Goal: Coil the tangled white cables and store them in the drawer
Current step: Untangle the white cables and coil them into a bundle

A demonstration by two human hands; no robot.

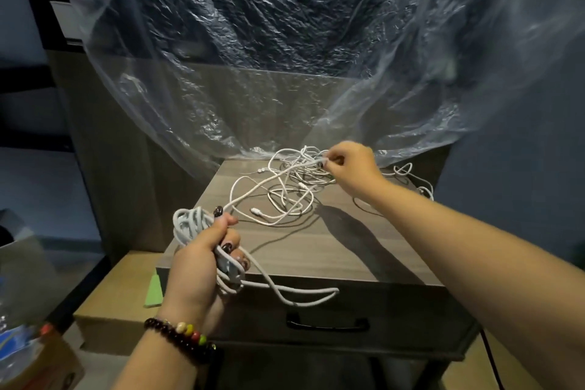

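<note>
Our left hand (202,250) is clamped round a half-wound coil (190,222) at 7 o'clock, off the front left corner of the nightstand top (342,247); our right hand (351,165) pinches the same strand up at 1 o'clock, over the tangled white cables (285,190) heaped at the back. Risk: that strand threads through the heap, so pulling probably cinches a knot or drags the lot off the edge. Loops (304,294) hang over the closed drawer (411,317) near its handle (327,324) and may snag on opening.
</note>
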